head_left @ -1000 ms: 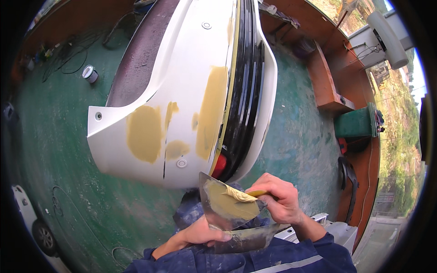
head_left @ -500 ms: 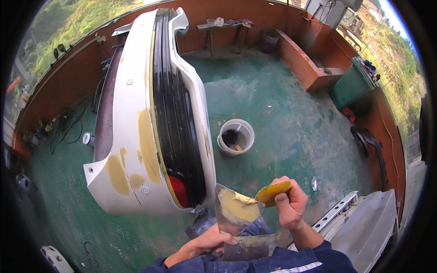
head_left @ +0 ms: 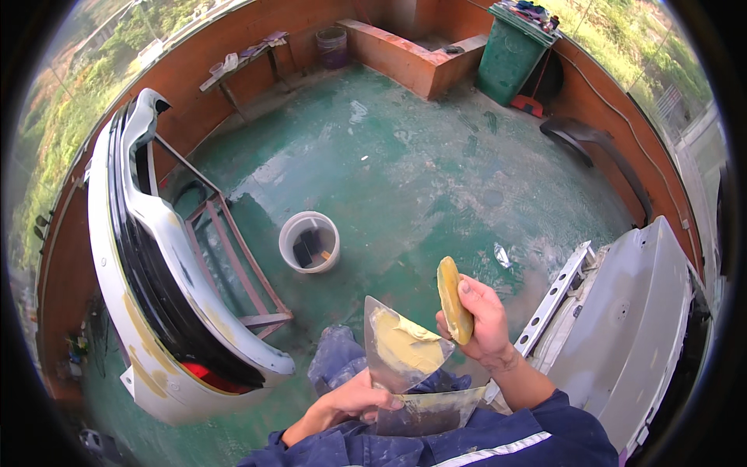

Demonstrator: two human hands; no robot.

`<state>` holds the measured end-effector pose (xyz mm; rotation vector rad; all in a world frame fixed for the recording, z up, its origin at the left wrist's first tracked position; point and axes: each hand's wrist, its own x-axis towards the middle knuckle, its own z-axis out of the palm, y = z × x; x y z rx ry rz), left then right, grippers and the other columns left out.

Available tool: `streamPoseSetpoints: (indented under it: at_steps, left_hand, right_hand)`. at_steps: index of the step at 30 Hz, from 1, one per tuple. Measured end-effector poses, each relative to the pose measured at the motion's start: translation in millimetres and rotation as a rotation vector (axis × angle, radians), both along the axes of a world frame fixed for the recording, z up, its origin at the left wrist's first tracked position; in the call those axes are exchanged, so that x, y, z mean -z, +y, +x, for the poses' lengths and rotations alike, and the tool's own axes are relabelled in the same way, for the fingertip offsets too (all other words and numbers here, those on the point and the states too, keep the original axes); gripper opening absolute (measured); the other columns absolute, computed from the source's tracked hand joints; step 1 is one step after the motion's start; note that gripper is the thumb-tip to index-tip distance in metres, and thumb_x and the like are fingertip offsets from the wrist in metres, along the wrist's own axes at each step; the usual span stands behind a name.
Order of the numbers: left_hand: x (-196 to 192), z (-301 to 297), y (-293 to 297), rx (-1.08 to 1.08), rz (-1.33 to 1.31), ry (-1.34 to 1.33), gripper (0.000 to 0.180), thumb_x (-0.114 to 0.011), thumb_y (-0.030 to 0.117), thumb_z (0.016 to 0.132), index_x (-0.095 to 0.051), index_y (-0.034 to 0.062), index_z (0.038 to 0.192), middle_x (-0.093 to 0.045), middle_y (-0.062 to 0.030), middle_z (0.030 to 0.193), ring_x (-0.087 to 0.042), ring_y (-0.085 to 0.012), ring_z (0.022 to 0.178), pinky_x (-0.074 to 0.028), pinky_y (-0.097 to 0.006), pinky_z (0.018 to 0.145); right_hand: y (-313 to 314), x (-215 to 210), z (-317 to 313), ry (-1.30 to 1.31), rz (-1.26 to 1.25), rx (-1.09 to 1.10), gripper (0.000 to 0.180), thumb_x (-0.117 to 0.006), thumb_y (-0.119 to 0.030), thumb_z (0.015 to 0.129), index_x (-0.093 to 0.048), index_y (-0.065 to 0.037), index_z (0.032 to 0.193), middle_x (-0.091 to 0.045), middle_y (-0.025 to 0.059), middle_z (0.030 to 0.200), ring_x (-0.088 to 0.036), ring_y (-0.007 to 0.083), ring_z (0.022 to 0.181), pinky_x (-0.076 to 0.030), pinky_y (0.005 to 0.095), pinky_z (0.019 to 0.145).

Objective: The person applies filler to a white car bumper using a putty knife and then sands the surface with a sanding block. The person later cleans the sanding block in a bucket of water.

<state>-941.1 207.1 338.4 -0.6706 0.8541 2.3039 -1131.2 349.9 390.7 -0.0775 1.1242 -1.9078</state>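
Note:
My left hand grips a wide metal mixing blade smeared with yellow body filler, with a second flat blade lying under it. My right hand holds a small yellow filler-coated spreader upright, just right of the blade's edge. A white car bumper with yellow filler patches stands on a metal frame stand to the left, apart from both hands.
A white bucket with tools in it sits on the wet green floor. A grey car panel lies at the right. A green bin, a black trim piece and a low orange wall stand at the back.
The view has swung right, so the bumper has shifted from the centre to the left. My right hand has lifted the spreader off the filler blade and turned it upright.

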Motion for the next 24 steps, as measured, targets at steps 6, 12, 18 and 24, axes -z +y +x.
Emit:
streamPoseSetpoints:
  at_steps: [6, 12, 18, 24]
  left_hand:
    - [0, -91, -8, 0.264, -0.023, -0.044, 0.048, -0.076, 0.008, 0.074, -0.06, 0.0029, 0.119, -0.061, -0.0008, 0.083, -0.044, -0.0057, 0.048, -0.033, -0.022, 0.042]
    - [29, -172, -52, 0.273, 0.078, 0.047, 0.05, -0.076, 0.009, 0.074, -0.058, 0.0019, 0.12, -0.06, -0.0009, 0.081, -0.043, -0.0054, 0.047, -0.033, -0.022, 0.042]
    - [36, -263, -132, 0.242, 0.172, 0.115, 0.053, -0.074, 0.011, 0.075, -0.055, -0.0001, 0.124, -0.058, -0.0004, 0.075, -0.045, -0.0054, 0.044, -0.031, -0.022, 0.038]
    - [20, -307, -214, -0.036, 0.178, 0.256, 0.039, -0.065, 0.01, 0.076, -0.056, -0.0056, 0.111, -0.056, -0.0021, 0.066, -0.045, -0.0064, 0.04, -0.034, -0.024, 0.036]
  right_hand:
    - [0, 29, -52, -0.1, 0.051, -0.13, 0.036, -0.046, -0.033, 0.11, -0.06, 0.001, 0.11, -0.064, 0.002, 0.086, -0.058, 0.0064, 0.069, -0.047, 0.0231, 0.06]
    - [-33, 64, -133, 0.366, 0.179, -0.259, 0.033, -0.05, -0.028, 0.108, -0.063, 0.002, 0.109, -0.067, 0.0014, 0.091, -0.061, 0.0046, 0.076, -0.048, 0.0213, 0.066]
    - [-117, 62, -251, 0.039, -0.046, -0.147, 0.038, -0.046, -0.034, 0.11, -0.063, -0.001, 0.104, -0.063, 0.0001, 0.084, -0.056, 0.004, 0.07, -0.046, 0.0209, 0.064]
    - [-251, 57, -325, 0.286, 0.287, -0.537, 0.029, -0.053, -0.026, 0.108, -0.065, 0.001, 0.107, -0.065, -0.0012, 0.09, -0.057, 0.0029, 0.08, -0.046, 0.021, 0.069]
